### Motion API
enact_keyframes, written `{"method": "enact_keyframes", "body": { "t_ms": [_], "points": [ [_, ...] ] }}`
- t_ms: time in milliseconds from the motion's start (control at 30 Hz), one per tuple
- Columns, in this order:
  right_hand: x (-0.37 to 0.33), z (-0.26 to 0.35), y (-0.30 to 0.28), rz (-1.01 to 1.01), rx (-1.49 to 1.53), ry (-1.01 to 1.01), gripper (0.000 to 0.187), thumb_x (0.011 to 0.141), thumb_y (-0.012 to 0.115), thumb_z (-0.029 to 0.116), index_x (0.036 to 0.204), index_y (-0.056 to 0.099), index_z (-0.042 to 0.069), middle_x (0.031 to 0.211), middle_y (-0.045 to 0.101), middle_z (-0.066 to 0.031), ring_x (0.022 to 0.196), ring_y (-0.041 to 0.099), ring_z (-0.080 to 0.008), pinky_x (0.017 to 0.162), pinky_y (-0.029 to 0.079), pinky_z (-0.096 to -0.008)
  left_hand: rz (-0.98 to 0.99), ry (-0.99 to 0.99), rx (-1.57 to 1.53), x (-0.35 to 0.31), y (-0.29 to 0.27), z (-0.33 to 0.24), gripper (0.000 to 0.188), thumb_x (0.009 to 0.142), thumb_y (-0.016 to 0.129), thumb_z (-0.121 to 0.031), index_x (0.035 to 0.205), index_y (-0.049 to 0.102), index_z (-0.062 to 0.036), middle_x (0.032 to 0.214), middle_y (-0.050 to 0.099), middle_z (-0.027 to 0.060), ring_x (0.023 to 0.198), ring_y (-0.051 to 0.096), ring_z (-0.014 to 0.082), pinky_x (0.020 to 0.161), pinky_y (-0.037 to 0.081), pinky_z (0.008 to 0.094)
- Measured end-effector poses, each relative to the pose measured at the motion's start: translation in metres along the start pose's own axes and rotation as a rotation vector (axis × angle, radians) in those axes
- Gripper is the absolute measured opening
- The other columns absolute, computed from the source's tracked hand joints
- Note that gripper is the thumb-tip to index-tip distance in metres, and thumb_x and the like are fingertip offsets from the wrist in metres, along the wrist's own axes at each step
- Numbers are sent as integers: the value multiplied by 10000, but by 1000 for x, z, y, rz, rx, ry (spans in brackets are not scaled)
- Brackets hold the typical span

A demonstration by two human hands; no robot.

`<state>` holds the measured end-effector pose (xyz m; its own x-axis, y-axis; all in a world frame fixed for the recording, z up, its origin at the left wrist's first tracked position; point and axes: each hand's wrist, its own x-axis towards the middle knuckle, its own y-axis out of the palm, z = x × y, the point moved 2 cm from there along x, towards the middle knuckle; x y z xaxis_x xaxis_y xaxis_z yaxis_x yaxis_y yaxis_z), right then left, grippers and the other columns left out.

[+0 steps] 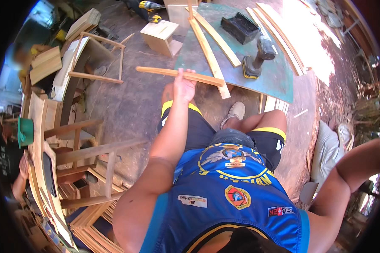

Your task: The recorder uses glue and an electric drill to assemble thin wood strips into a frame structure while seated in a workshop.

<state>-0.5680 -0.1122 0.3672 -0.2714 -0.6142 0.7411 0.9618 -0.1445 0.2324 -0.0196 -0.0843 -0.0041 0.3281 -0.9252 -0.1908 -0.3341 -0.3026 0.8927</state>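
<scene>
My left hand point(184, 89) is closed around a narrow wooden strip point(156, 71), near its middle. The strip lies roughly level above my knees, its right end over the near edge of a green board point(278, 89). Beyond that end, two longer wooden strips point(206, 52) rest crossed on the board. A black and yellow cordless drill point(261, 57) stands there too, beside a black open tray point(240, 28). My right arm point(337, 185) reaches out to the right rim, and its hand is outside the picture.
A small wooden box point(159, 34) stands left of the board, with a yellow drill point(151, 10) behind it. Wooden frames point(96, 77) and chair-like parts point(90, 156) crowd the left. Another person's hand point(24, 166) shows at far left. White sacks point(328, 147) lie at right.
</scene>
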Motion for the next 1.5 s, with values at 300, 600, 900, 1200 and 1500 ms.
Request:
{"method": "enact_keyframes", "body": {
  "t_ms": [300, 600, 900, 1200, 1500],
  "points": [
    [-237, -127, 201, 197, -168, 464, 603, 734, 760, 66, 1247, 460, -35, 1175, 558, -117, 1032, 571, -197, 936, 439, -330, 226, 383, 604, -29, 7, -7, 215, 920, 569, -86, 1085, 435, -55, 946, 586, 72, 902, 616, 197, 850, 500, 343],
    [-135, -59, 209, 230, 331, 84, 816, 742, 726, 347, 1352, 340, -33, 1264, 495, -210, 1172, 509, -341, 1022, 411, -487, 292, 521, 949, -46, -3, -14, 191, 899, 579, -60, 1068, 493, -41, 956, 607, 60, 912, 588, 145, 848, 472, 299],
    [-120, -11, 263, 182, 644, 249, 879, 794, 561, 559, 1350, 323, -79, 1341, 425, -258, 1244, 444, -390, 1048, 371, -509, 306, 438, 1249, -54, 7, -2, 122, 868, 625, -106, 945, 561, -35, 875, 616, 47, 835, 587, 133, 761, 473, 286],
    [-138, -16, 289, 244, 607, 292, 777, 831, 498, 537, 1303, 405, -74, 1267, 504, -248, 1168, 523, -384, 988, 435, -485, 364, 376, 1230, -63, 11, 15, 287, 883, 667, -263, 753, 598, -17, 697, 600, 37, 601, 547, 94, 562, 436, 245],
    [-146, -38, 307, 304, 910, 316, 534, 905, 519, 402, 1210, 483, -35, 1029, 638, -178, 897, 657, -270, 822, 544, -396, 412, 308, 1204, -67, 17, 30, 267, 873, 670, -215, 697, 615, -23, 631, 596, 30, 571, 539, 102, 541, 429, 265]
  ]
}}
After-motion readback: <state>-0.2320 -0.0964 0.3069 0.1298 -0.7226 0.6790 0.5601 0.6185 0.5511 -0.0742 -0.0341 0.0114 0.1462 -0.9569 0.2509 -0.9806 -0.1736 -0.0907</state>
